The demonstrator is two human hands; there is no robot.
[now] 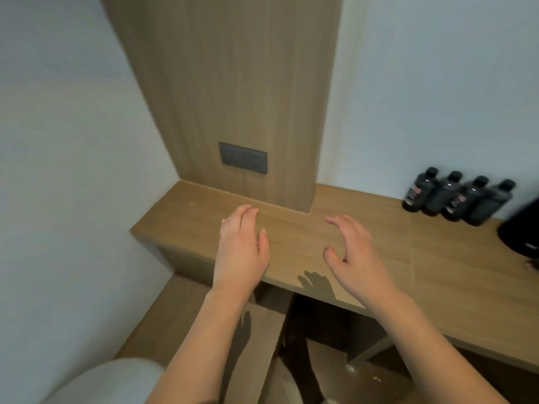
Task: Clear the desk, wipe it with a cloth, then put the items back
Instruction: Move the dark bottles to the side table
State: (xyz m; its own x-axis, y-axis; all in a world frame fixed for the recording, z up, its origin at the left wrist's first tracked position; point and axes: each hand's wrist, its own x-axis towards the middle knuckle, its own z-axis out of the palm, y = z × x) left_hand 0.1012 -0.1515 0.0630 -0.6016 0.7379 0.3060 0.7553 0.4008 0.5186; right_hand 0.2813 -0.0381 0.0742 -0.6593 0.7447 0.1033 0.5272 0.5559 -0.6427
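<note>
A long wooden desk (291, 237) runs from the left wall toward the right. My left hand (240, 249) hovers over its left part with fingers straight and together, holding nothing. My right hand (353, 255) hovers beside it with fingers spread and loosely bent, empty too. Several dark bottles (455, 196) with black caps stand in a row against the wall at the far right. A black rounded object (522, 231) is cut off by the right edge of the view. No cloth is in sight.
A wooden wall panel (233, 91) rises behind the desk with a grey socket plate (242, 157) on it. White walls close in the left and back. Under the desk is a dark opening (326, 328). A pale rounded surface (102, 383) lies at bottom left.
</note>
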